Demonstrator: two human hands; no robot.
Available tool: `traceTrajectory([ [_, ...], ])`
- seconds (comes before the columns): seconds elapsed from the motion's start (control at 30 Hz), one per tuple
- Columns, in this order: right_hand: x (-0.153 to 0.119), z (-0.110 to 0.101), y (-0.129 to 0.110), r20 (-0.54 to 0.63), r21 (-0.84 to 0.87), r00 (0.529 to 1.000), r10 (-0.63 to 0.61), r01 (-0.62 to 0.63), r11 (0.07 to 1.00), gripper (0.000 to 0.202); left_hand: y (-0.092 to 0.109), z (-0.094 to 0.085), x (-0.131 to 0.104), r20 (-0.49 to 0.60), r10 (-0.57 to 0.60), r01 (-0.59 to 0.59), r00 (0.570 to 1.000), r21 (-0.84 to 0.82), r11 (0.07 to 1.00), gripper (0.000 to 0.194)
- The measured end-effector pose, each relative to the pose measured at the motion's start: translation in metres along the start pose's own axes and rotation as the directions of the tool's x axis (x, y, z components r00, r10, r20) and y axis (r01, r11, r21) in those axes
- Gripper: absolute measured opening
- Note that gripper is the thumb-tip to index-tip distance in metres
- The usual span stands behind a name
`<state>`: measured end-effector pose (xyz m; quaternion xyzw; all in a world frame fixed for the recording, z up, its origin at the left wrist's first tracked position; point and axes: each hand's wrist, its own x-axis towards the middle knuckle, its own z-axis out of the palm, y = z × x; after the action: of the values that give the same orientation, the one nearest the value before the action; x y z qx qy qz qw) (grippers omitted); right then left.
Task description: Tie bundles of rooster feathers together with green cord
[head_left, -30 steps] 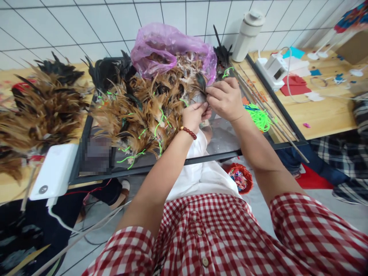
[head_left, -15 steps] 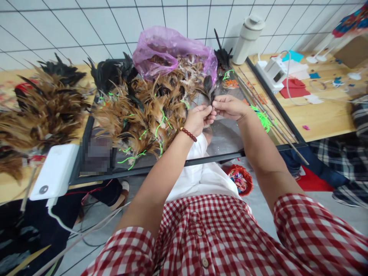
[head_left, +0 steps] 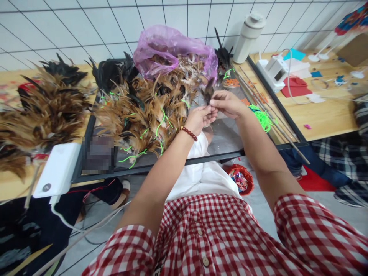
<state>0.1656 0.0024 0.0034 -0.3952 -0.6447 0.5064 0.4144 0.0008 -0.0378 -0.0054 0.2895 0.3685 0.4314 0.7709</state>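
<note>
A small dark feather tuft [head_left: 207,92] stands up from my pinched fingertips, its lower end hidden between them. My left hand [head_left: 200,118], with a dark red bead bracelet [head_left: 188,133] at the wrist, is closed on its base from the left. From the right, my right hand [head_left: 228,104] pinches it with thumb and forefinger. To the left of both hands lies a heap of brown feathers [head_left: 149,111] with green ties [head_left: 133,156] among them. Behind that heap, a purple plastic bag [head_left: 156,42] lies open with more feathers in it.
A black-framed tray [head_left: 201,159] spans the table. Thin sticks [head_left: 267,103] and green strings [head_left: 261,117] lie at its right. A pale bottle [head_left: 249,36] and white power strip [head_left: 271,73] stand behind. At left are more feathers [head_left: 48,111] and a white power bank [head_left: 59,168].
The dark feathers at my fingertips have turned and now look bunched and blurred. My right-hand fingers have shifted slightly up and left. My left hand stays nearly in place.
</note>
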Motion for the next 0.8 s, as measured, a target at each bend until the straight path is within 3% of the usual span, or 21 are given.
traceTrajectory([
  [0.07, 0.001, 0.002, 0.002, -0.011, -0.161, 0.992, -0.124, 0.121, 0.98, 0.065, 0.0, -0.002, 0.002, -0.037, 0.037, -0.04, 0.999, -0.074, 0.996, 0.01],
  [0.17, 0.001, 0.009, 0.006, -0.046, -0.425, 0.961, -0.273, 0.228, 0.876, 0.085, 0.0, -0.004, 0.004, -0.074, 0.043, -0.052, 0.996, -0.126, 0.991, 0.009],
  [0.27, 0.001, 0.012, 0.01, -0.062, -0.574, 0.934, -0.352, 0.255, 0.778, 0.083, 0.0, -0.005, 0.005, -0.108, 0.041, -0.057, 0.993, -0.149, 0.987, 0.009],
  [0.33, 0.003, 0.002, 0.012, -0.08, -0.605, 0.94, -0.332, 0.219, 0.765, 0.074, 0.001, -0.005, 0.006, -0.161, 0.078, -0.107, 0.984, -0.179, 0.978, 0.009],
  [0.4, 0.01, -0.017, 0.013, -0.17, -0.615, 0.951, -0.26, 0.104, 0.781, 0.057, 0.002, -0.004, 0.006, -0.23, 0.122, -0.173, 0.965, -0.215, 0.961, 0.009],
  [0.47, 0.021, -0.041, 0.01, -0.33, -0.629, 0.933, -0.145, -0.103, 0.77, 0.039, 0.004, -0.002, 0.008, -0.286, 0.14, -0.213, 0.948, -0.241, 0.947, 0.01],
  [0.57, 0.043, -0.064, 0.004, -0.513, -0.669, 0.856, 0.064, -0.446, 0.595, 0.022, 0.003, 0.004, 0.01, -0.332, 0.134, -0.224, 0.934, -0.25, 0.942, 0.014],
  [0.67, 0.067, -0.061, 0.001, -0.593, -0.688, 0.789, 0.16, -0.599, 0.409, 0.024, 0.0, 0.01, 0.011, -0.349, 0.144, -0.232, 0.926, -0.224, 0.946, 0.015],
  [0.73, 0.081, -0.051, 0.003, -0.628, -0.678, 0.761, 0.163, -0.638, 0.364, 0.03, -0.002, 0.013, 0.01, -0.349, 0.154, -0.232, 0.925, -0.194, 0.953, 0.016],
  [0.8, 0.09, -0.044, 0.008, -0.626, -0.679, 0.762, 0.165, -0.637, 0.365, 0.026, -0.003, 0.013, 0.01, -0.345, 0.161, -0.232, 0.925, -0.176, 0.957, 0.016],
])
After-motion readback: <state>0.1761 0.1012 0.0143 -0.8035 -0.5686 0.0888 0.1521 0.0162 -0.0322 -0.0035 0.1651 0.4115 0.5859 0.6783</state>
